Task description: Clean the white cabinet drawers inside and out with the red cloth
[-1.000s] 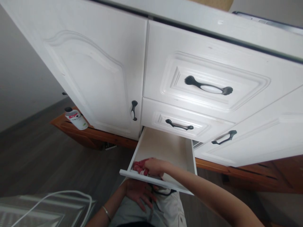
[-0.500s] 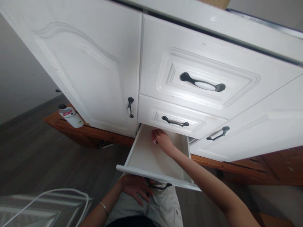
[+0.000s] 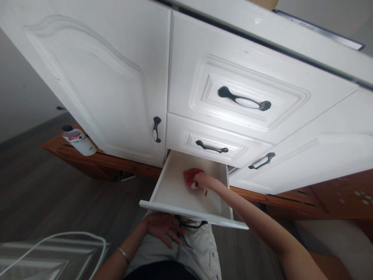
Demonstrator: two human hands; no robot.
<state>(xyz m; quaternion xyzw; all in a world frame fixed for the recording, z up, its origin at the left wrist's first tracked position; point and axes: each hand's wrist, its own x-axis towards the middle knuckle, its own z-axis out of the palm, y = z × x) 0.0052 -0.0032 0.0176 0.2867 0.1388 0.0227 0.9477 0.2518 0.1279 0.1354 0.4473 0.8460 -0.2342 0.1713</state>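
Note:
Inside the pulled-out bottom drawer (image 3: 171,190), my right hand (image 3: 201,181) is closed on a crumpled red cloth (image 3: 190,175) with some white on it. The cloth is against the drawer's pale floor, and motion blurs it slightly. My left hand (image 3: 163,227), with a bangle at the wrist, is below the drawer front, fingers spread. It is close to the drawer's dark handle (image 3: 194,224), over my light trousers (image 3: 201,249). Whether its thumb touches the drawer front, I cannot tell.
Above the drawer are two closed white drawers with dark handles (image 3: 244,99), flanked by cabinet doors (image 3: 96,85). A white bottle (image 3: 80,142) with a dark cap stands at the left on brown wood. A white cable (image 3: 72,233) curves at the lower left.
My right hand has moved toward the drawer's front with the cloth, and more of the red shows. My left hand keeps its place below the drawer. The view has shifted slightly.

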